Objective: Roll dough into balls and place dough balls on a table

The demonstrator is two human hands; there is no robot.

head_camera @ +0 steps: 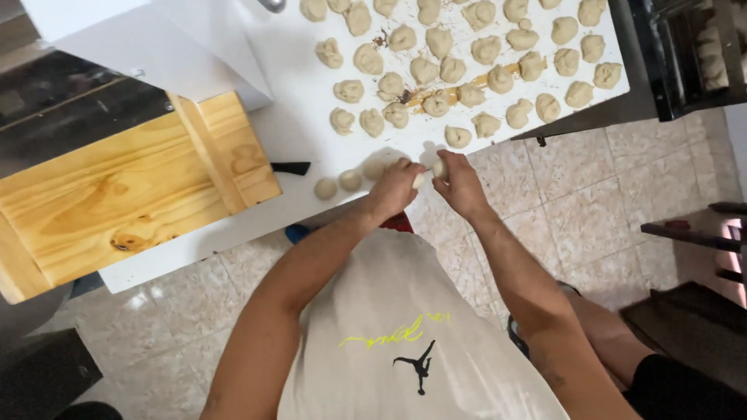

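While both wrists bend inward, left hand (395, 187) and right hand (459, 185) pinch dough piece (429, 173).

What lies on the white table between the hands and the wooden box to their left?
In the head view, small round dough balls sit between the left hand and the wooden box, with a black handle beside the box.

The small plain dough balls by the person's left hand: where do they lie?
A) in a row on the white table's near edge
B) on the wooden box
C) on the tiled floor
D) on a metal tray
A: the plain dough balls sit in a row on the white table, beside the left hand.
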